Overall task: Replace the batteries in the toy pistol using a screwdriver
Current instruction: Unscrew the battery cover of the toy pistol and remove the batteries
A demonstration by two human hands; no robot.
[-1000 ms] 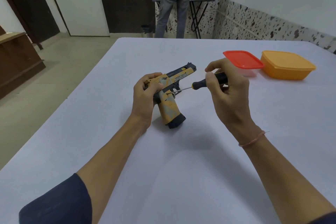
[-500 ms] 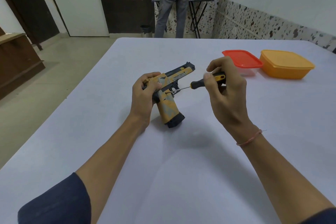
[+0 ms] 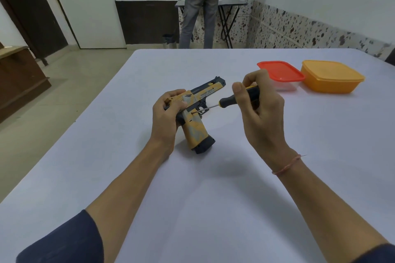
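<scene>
A yellow and dark blue toy pistol (image 3: pixel 197 130) stands with the base of its grip on the white table (image 3: pixel 213 198), barrel pointing away and right. My left hand (image 3: pixel 166 117) grips the rear of its slide and steadies it. My right hand (image 3: pixel 260 107) holds the black and yellow handle of a screwdriver (image 3: pixel 229 100). The thin metal shaft runs left and its tip sits on a screw at the top of the pistol's grip.
A clear box with a red lid (image 3: pixel 281 73) and an orange lidded box (image 3: pixel 331 76) stand at the far right of the table. A person (image 3: pixel 202 4) stands beyond the table beside a small black folding table (image 3: pixel 232 3). A wooden cabinet (image 3: pixel 19 79) is at the left.
My right hand's fingers have shifted around the screwdriver handle, consistent with turning it. The tip stays on the same screw. Pistol and left hand have hardly moved.
</scene>
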